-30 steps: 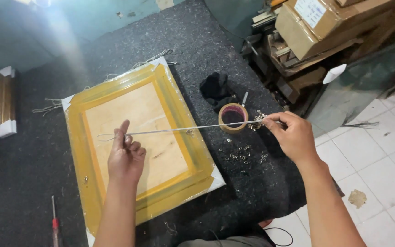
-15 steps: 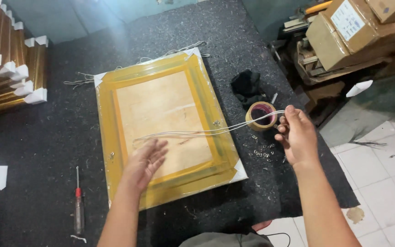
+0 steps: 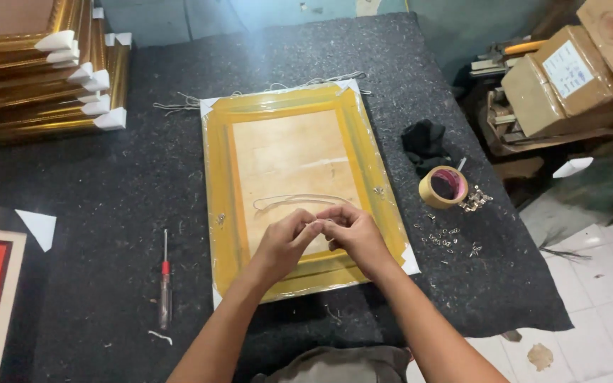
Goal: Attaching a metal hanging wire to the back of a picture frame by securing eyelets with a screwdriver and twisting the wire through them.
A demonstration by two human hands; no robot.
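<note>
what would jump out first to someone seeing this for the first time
The gold picture frame lying face down in plastic wrap at the middle of the dark table, with the left hand and right hand meeting over its lower part on a thin wire. Next, the stack of gold frames at far left and the tape roll at right.

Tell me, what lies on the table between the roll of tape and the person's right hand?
In the head view, small metal fittings lie scattered on the dark felt between the tape roll and the right hand, beside the gold frame's edge.
</note>
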